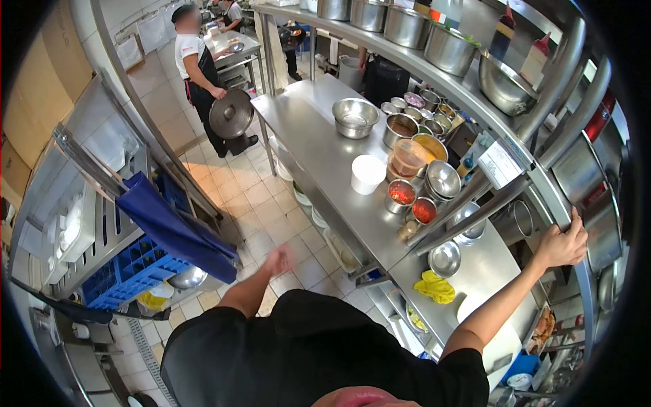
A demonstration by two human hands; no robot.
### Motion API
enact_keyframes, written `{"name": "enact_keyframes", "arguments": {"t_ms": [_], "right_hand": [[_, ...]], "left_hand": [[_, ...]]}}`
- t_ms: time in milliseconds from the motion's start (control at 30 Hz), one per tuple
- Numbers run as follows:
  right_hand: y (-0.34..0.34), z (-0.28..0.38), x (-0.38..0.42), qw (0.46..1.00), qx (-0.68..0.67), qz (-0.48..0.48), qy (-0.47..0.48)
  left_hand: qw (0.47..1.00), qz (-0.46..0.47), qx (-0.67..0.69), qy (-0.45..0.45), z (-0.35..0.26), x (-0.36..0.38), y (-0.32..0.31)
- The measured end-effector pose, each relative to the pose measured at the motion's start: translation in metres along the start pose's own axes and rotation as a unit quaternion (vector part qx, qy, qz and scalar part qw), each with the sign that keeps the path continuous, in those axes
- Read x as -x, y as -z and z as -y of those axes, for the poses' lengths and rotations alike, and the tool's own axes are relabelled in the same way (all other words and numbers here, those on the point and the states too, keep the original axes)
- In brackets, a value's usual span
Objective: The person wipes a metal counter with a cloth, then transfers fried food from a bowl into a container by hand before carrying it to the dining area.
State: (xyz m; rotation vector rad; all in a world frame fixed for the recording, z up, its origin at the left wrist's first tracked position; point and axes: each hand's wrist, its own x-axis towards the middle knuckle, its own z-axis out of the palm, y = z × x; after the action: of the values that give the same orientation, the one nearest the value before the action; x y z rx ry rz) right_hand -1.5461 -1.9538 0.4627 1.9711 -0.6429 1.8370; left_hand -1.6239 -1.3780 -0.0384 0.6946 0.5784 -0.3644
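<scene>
Looking down: a kitchen seen from a head camera, the person's black-shirted torso at the bottom edge.
Steel counter (319,146): the largest thing, running from top centre down toward the lower right, with bowls and tubs along its far side.
Overhead shelf (434,74): a steel rack above the counter, carrying big pots and 2 sauce bottles.
Shelf rail (566,203): the curved upright at the right end of that rack; this is what the right hand grips.
Blue cloth (176,227): draped over a rack at the left, above a blue crate.
Co-worker (196,74): a person in a white shirt and dark apron at the top left, holding a round pan lid (231,114) at hip height.
Mixing bowl (354,117): empty steel bowl standing alone on the counter.
White tub (368,173): standing near the sauce bowls.
Yellow cloth (435,287): crumpled on the counter's near end, just beside a small steel bowl (444,258).
Right hand (561,244): arm stretched out, fingers wrapped around the shelf rail, thumb underneath.
Left hand (278,259): blurred, over the tiled floor, well apart from the counter, holding nothing that shows; fingers seem loosely spread, though I cannot tell for sure.
</scene>
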Motion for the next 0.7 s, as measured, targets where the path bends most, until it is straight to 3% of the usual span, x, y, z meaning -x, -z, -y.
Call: {"name": "enact_keyframes", "arguments": {"t_ms": [33,67,133,300,700], "right_hand": [[-0.002,-0.002,0.001,1.0,0.009,-0.001,0.006],[-0.002,-0.003,0.002,1.0,0.013,0.001,0.007],[0.0,0.0,0.002,1.0,0.016,0.004,0.005],[0.0,-0.003,0.001,1.0,0.01,0.01,0.008],[0.006,0.001,0.001,1.0,0.014,0.018,0.01]], "left_hand": [[0.993,0.082,0.07,-0.05,-0.025,-0.011,0.003],[0.974,0.107,0.136,-0.149,-0.059,0.015,-0.039],[0.934,0.172,0.195,-0.244,-0.114,0.033,-0.081],[0.868,0.22,0.272,-0.353,-0.206,0.044,-0.128],[0.837,0.187,0.314,-0.408,-0.264,0.044,-0.121]]}}
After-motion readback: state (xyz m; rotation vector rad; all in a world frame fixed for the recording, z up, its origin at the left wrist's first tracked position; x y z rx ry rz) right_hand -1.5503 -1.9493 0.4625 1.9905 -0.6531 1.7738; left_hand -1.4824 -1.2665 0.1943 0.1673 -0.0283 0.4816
